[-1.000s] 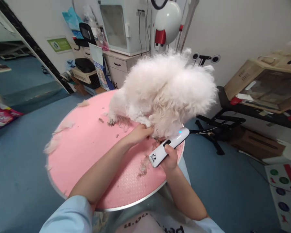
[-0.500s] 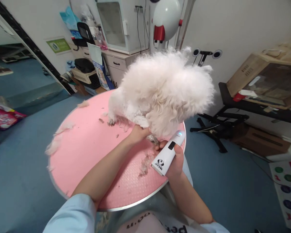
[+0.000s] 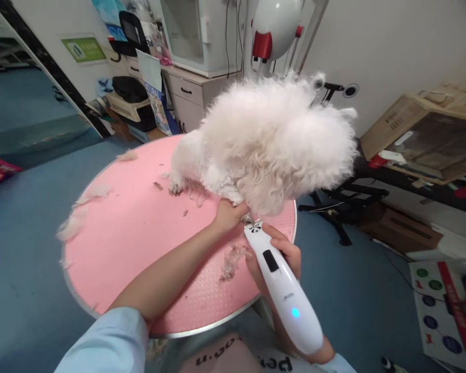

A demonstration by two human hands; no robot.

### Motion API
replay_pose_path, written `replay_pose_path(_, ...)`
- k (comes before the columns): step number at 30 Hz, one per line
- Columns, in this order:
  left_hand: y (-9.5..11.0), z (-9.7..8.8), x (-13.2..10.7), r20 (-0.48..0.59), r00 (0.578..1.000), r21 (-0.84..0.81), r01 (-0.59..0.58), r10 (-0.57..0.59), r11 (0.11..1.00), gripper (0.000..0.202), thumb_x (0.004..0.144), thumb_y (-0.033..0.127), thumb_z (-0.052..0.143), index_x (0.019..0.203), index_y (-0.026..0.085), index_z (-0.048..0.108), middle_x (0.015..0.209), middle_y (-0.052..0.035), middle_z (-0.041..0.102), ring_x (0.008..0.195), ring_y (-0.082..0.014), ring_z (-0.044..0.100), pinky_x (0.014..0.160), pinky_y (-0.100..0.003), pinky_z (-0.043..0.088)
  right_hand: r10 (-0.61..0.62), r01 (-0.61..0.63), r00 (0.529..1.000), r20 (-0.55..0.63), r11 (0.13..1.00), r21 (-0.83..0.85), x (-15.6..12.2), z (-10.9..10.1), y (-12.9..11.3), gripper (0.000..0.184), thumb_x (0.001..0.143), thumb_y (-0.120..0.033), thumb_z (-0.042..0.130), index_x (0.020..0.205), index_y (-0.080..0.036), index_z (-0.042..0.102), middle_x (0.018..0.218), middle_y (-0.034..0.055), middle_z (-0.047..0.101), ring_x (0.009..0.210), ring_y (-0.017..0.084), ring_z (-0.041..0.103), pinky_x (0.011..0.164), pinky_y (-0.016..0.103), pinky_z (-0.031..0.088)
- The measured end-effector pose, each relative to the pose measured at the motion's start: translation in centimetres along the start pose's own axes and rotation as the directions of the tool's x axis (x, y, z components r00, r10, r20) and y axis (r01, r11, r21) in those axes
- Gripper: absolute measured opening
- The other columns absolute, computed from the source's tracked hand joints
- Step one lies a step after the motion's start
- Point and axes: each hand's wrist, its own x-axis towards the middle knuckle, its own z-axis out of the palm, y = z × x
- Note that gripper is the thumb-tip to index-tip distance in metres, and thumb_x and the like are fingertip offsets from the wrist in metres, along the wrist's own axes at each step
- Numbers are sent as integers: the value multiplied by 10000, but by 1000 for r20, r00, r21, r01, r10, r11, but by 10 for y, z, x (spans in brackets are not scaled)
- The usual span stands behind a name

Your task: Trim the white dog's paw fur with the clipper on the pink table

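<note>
A fluffy white dog (image 3: 279, 134) stands on a round pink grooming table (image 3: 140, 217), its head toward the right. My left hand (image 3: 230, 215) is closed round one of its front legs, just above the greyish paw (image 3: 247, 218). In my right hand (image 3: 289, 254) is a white hair clipper (image 3: 281, 285) with a black switch and a lit blue light. The clipper's blade end points away from me and is at the held paw; whether it touches cannot be made out. Loose hair clippings (image 3: 233, 263) lie on the table below the paw.
Tufts of cut hair (image 3: 75, 223) lie along the table's left edge. Behind stand a drawer cabinet (image 3: 186, 93), a white glass-door box (image 3: 190, 36) and a white dryer (image 3: 275, 31). A wooden case (image 3: 419, 129) sits on a black stand to the right.
My right hand has turned the clipper round, so its blade end now faces the paw instead of me. My left hand keeps its hold on the leg. The view has shifted slightly.
</note>
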Motion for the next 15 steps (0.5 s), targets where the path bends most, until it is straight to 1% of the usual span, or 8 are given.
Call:
replay_pose_path(2, -1, 0, 1, -5, 1000, 11, 25, -25, 1000, 135, 622, 278, 636, 678, 160, 670, 738, -45, 721, 799, -213, 670, 770, -316, 534, -95, 96, 995, 8, 995, -39, 2, 4, -1, 483, 723, -159, 737, 1113, -289, 484, 1199, 97, 652, 1098, 270, 656, 893, 465, 566)
replay_pose_path(3, -1, 0, 1, -10, 999, 12, 33, -33, 999, 129, 611, 264, 639, 680, 161, 673, 744, -44, 723, 805, -213, 672, 778, -317, 536, -117, 117, 993, -5, 992, -43, 1, 4, -2, 491, 721, -158, 736, 1120, -286, 481, 1190, 99, 655, 1083, 271, 662, 875, 461, 575)
replay_pose_path(6, -1, 0, 1, -26, 1000, -18, 10, -11, 1000, 199, 583, 222, 669, 769, 161, 701, 839, -41, 744, 867, -200, 683, 836, -310, 532, -123, 121, 992, -38, 991, -54, -2, 2, -2, 501, 719, -175, 741, 1130, -287, 475, 1178, 99, 654, 1053, 279, 669, 853, 475, 584)
replay_pose_path(9, 0, 2, -1, -21, 1000, -39, -3, 2, 999, 208, 594, 231, 690, 788, 158, 705, 860, -46, 749, 874, -197, 687, 846, -309, 531, -144, 143, 989, -8, 986, -84, -1, 1, 6, 507, 720, -202, 756, 1134, -296, 479, 1170, 99, 648, 1045, 284, 663, 843, 494, 586)
replay_pose_path(13, 5, 5, -4, -23, 999, -40, 28, -29, 999, 193, 596, 263, 702, 752, 150, 696, 844, -56, 747, 878, -212, 682, 841, -316, 531, -214, 214, 977, 9, 972, -100, 5, 7, 17, 532, 743, -212, 754, 1189, -310, 480, 1200, 95, 623, 1077, 276, 645, 848, 485, 585)
replay_pose_path(15, 8, 6, -5, -31, 996, -29, 84, -85, 996, 210, 573, 279, 716, 740, 154, 689, 858, -53, 747, 904, -215, 675, 855, -310, 525, -199, 197, 980, -14, 975, -102, 5, 9, 19, 533, 749, -195, 745, 1202, -308, 488, 1203, 96, 617, 1101, 277, 632, 871, 489, 575)
